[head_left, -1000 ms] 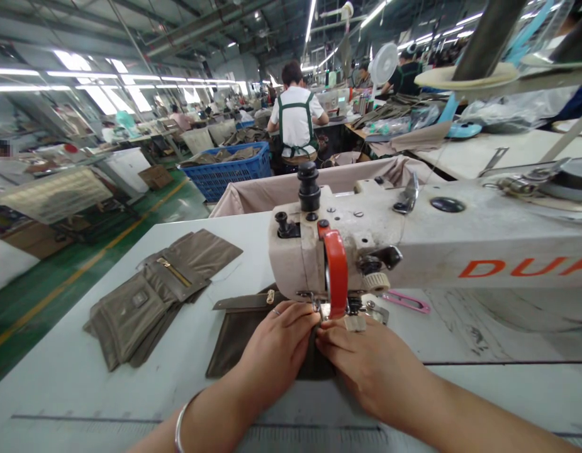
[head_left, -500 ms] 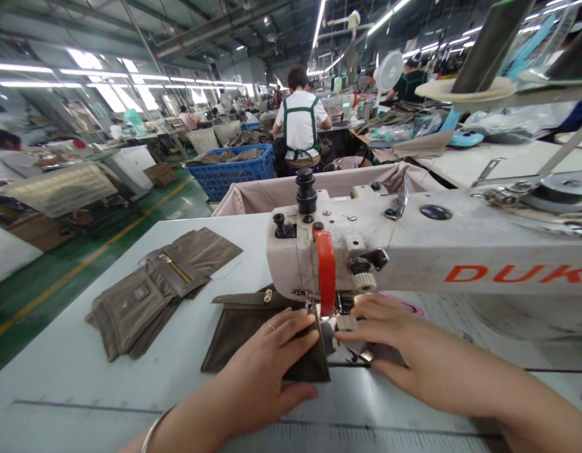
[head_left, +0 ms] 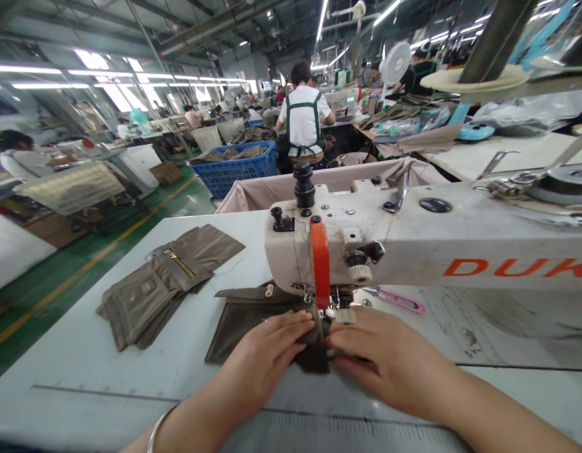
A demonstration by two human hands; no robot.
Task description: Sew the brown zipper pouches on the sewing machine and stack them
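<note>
A dark brown fabric pouch piece [head_left: 234,321] with a flap strip and a small metal zipper pull lies under the head of the sewing machine [head_left: 291,251]. My left hand [head_left: 272,346] rests flat on it, fingers stretched toward the needle area. At the pouch's right edge, close to the presser foot, my right hand [head_left: 380,352] has its thumb and fingers drawn together on the edge. The fingertips partly hide that edge. An orange-red guard [head_left: 320,264] stands in front of the needle, which I cannot make out.
Several brown pouch pieces [head_left: 153,283] lie stacked on the table at left. Pink-handled thread snips [head_left: 401,300] rest behind my right hand. A printed ruler [head_left: 319,421] runs along the front edge. Beyond are a pink cloth-lined bin [head_left: 253,192], a blue crate [head_left: 234,170] and a seated co-worker [head_left: 304,119].
My right hand has moved left and closed in on the pouch edge, uncovering the snips. My left fingers have drawn together. The pouch's near right part has shifted slightly away from me.
</note>
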